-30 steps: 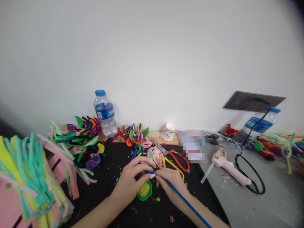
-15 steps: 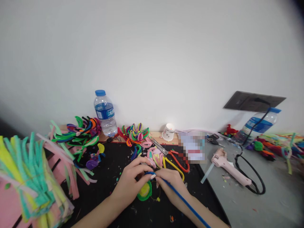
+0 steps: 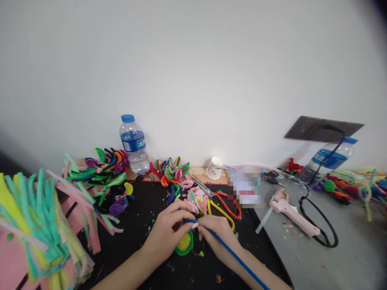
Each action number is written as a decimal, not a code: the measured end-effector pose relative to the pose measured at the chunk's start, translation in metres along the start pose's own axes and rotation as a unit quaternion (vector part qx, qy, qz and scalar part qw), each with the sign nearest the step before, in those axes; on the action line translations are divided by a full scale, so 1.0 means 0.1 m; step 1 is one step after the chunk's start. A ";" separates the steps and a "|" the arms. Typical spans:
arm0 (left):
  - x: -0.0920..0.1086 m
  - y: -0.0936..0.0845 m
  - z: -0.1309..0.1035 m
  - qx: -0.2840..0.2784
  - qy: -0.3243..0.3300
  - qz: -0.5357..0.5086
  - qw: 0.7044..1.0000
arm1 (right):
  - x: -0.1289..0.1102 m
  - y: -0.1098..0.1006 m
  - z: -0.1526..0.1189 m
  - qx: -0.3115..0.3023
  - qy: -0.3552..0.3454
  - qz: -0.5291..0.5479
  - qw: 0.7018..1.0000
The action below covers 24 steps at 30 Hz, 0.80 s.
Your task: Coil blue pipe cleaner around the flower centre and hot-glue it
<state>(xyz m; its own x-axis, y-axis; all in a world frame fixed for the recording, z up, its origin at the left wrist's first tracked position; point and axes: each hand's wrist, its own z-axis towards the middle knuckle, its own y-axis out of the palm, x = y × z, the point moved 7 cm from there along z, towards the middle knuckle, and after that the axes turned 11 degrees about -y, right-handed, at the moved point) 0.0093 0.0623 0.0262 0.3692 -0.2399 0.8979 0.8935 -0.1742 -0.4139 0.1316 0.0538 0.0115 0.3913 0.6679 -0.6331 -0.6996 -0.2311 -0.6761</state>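
A long blue pipe cleaner (image 3: 231, 253) runs between my two hands, its free length trailing back over my right forearm. Near its end, my left hand (image 3: 169, 227) pinches it between thumb and fingers. My right hand (image 3: 216, 233) grips it just beside, fingertips almost touching the left thumb. Beneath the left thumb lies a round green and yellow pipe-cleaner piece (image 3: 184, 245), partly covered by the hand. Pink and yellow pipe-cleaner pieces (image 3: 198, 198) lie just beyond my fingertips. Scissors with red handles (image 3: 223, 200) rest behind my right hand, near a yellow pipe cleaner (image 3: 222, 212).
Bundled pastel pipe cleaners (image 3: 39, 225) fill the left side. A water bottle (image 3: 133, 145) and a paper cup (image 3: 214, 168) stand by the wall. On the grey surface at right lies a pink glue gun (image 3: 294, 215) with a black cord. A second bottle (image 3: 328, 159) leans behind it.
Both hands stay almost in place, still holding the blue pipe cleaner, with only a slight shift of the fingertips. Nothing else visibly moves.
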 end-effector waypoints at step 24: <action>-0.28 0.17 0.04 -0.075 -0.225 -0.208 0.949 | 0.00 -0.16 -0.05 0.102 0.039 0.020 0.994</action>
<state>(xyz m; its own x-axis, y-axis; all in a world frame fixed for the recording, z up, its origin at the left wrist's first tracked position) 0.0147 0.0698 -0.0057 0.0942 0.3056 0.9475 0.9519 -0.3065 0.0042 0.1460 0.0537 0.0206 0.3997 0.6021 -0.6911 -0.8198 -0.1025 -0.5635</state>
